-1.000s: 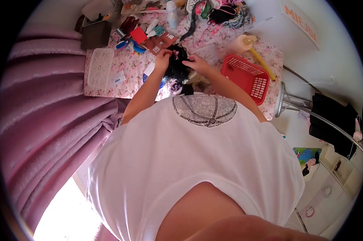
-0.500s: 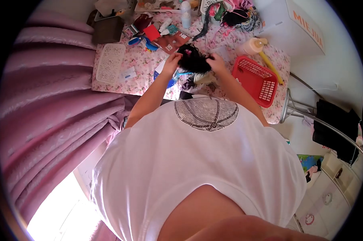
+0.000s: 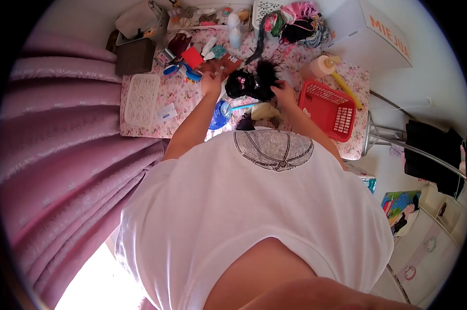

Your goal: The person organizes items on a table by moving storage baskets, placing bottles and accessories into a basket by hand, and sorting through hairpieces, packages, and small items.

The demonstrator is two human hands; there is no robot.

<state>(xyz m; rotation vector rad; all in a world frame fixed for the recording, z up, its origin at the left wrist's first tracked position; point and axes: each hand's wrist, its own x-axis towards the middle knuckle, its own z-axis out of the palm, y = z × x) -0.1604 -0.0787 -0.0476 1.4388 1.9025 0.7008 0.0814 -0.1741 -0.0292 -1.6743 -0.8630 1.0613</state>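
Black, hair-like fluff, so I'd bet this bundle [image 3: 263, 89] is light, soft and kinda slippery; grab a thick part, loose strands probably snag. It's over the flowered table [image 3: 172, 94], between the hands: right hand [image 3: 283, 94] looks pinched on its edge, left hand [image 3: 210, 83] is just beside it, grip unclear.

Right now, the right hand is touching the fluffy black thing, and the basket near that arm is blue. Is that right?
Not quite: the basket is red, not blue, as the head view shows. The right hand is touching the fluffy black thing, as you said.
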